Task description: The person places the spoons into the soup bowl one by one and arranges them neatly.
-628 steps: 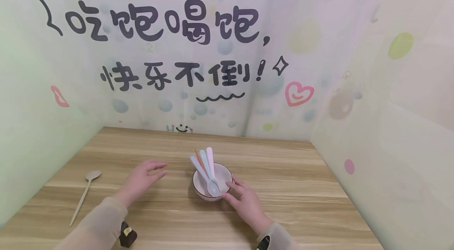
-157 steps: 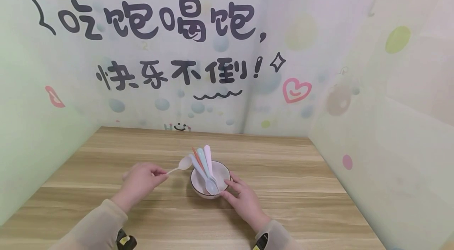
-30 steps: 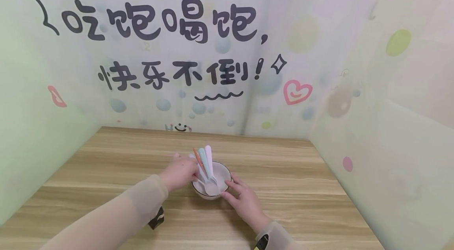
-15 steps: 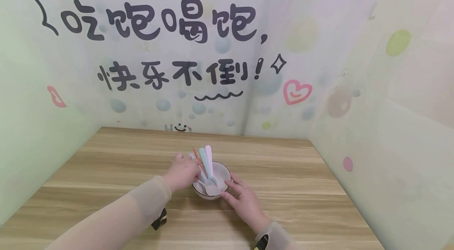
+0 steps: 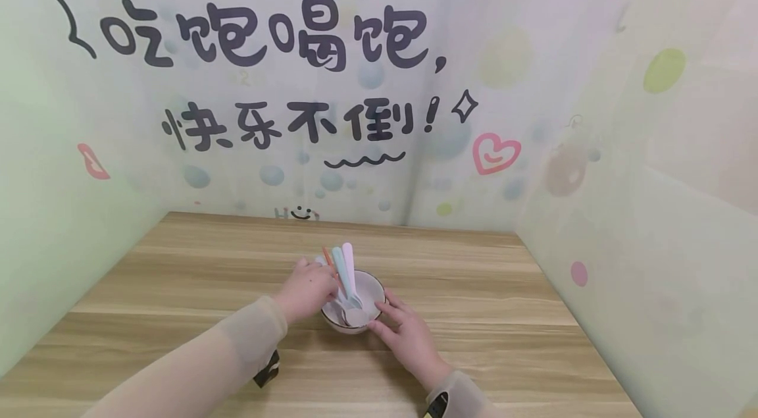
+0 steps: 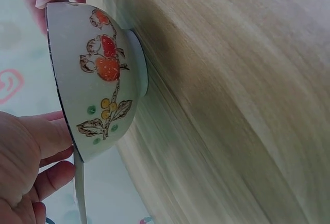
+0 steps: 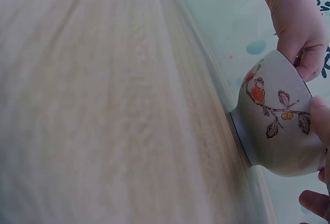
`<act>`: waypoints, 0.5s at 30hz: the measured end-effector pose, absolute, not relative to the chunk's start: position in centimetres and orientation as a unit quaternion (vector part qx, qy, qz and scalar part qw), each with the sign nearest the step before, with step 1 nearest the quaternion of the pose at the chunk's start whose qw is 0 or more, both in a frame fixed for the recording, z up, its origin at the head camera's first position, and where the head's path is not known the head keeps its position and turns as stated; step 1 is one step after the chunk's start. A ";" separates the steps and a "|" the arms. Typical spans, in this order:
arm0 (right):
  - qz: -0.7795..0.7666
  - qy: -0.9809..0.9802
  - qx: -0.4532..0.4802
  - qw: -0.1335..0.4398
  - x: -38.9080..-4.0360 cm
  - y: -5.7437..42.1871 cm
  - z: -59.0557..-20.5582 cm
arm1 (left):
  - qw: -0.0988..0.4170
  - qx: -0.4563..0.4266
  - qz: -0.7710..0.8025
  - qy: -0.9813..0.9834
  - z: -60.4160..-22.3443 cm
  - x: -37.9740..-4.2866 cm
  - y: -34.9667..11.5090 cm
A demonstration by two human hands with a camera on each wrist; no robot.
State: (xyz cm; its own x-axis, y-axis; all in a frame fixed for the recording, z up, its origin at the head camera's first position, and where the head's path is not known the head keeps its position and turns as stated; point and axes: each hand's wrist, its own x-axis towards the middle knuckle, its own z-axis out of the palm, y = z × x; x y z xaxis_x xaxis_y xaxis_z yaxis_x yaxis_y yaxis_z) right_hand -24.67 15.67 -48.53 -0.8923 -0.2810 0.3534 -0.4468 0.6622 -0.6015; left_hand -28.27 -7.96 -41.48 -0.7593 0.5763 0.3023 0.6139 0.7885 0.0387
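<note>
A small white bowl (image 5: 379,289) with a dark rim and painted birds stands on the table. My left hand (image 5: 306,289) is at its left rim and pinches a beige spoon (image 5: 356,318). That spoon's head lies inside the bowl; in the left wrist view its pale handle (image 6: 80,193) sticks out past the rim. My right hand (image 5: 408,339) holds the right side, thumb and fingers at the rim. Also leaning in the bowl are a pink spoon (image 5: 348,257), a light blue spoon (image 5: 338,259) and an orange-handled utensil (image 5: 327,256). A lavender spoon is mostly hidden behind my left hand.
The bowl stands on a wood-grain table (image 5: 485,313). A printed wall covering (image 5: 249,161) with large dark characters rises behind the table, and pale walls close off both sides.
The beige spoon first lay on the table at left. About five seconds ago my left hand held it left of the bowl; now its head is inside. In the last second that hand shifted slightly right.
</note>
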 end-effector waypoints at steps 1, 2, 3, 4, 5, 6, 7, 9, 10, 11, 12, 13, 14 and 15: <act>0.358 -0.904 0.201 0.116 -24.7 15.7 -48.5 | 0.139 -0.318 -0.071 -0.935 -41.5 -28.3 -7.9; 0.358 -0.905 0.200 0.115 -24.7 15.7 -48.5 | 0.140 -0.318 -0.075 -0.935 -41.6 -28.3 -7.9; 0.359 -0.905 0.199 0.115 -24.7 15.6 -48.5 | 0.140 -0.317 -0.079 -0.935 -41.6 -28.3 -7.9; 0.360 -0.904 0.198 0.115 -24.7 15.6 -48.5 | 0.140 -0.317 -0.083 -0.934 -41.6 -28.4 -7.8; 0.361 -0.904 0.197 0.114 -24.6 15.6 -48.5 | 0.142 -0.318 -0.085 -0.934 -41.6 -28.4 -7.8; 0.362 -0.904 0.195 0.114 -24.7 15.6 -48.5 | 0.142 -0.318 -0.089 -0.933 -41.6 -28.4 -7.8; 0.364 -0.904 0.195 0.113 -24.7 15.6 -48.5 | 0.143 -0.318 -0.092 -0.933 -41.6 -28.4 -7.8; 0.365 -0.903 0.194 0.114 -24.7 15.6 -48.4 | 0.142 -0.318 -0.098 -0.932 -41.6 -28.4 -7.7; 0.365 -0.904 0.194 0.114 -24.7 15.6 -48.4 | 0.140 -0.316 -0.100 -0.933 -41.6 -28.4 -7.7; 0.364 -0.904 0.194 0.114 -24.7 15.6 -48.5 | 0.138 -0.315 -0.103 -0.933 -41.6 -28.4 -7.7; 0.364 -0.904 0.194 0.114 -24.7 15.6 -48.5 | 0.137 -0.315 -0.104 -0.934 -41.7 -28.4 -7.7; 0.363 -0.904 0.194 0.115 -24.7 15.6 -48.5 | 0.135 -0.313 -0.106 -0.934 -41.7 -28.4 -7.7; 0.362 -0.905 0.194 0.115 -24.7 15.6 -48.5 | 0.134 -0.313 -0.108 -0.934 -41.7 -28.4 -7.7; 0.362 -0.905 0.194 0.115 -24.7 15.6 -48.5 | 0.133 -0.312 -0.108 -0.934 -41.7 -28.4 -7.7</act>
State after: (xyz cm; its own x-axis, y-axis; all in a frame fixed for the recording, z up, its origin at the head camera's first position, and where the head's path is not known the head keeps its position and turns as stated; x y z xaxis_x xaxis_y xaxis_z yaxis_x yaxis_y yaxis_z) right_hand -24.69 15.61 -48.45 -0.8986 -0.2672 0.3481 -0.4336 0.6631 -0.6101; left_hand -28.39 -7.67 -41.68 -0.7697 0.5546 0.3163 0.6122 0.7817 0.1191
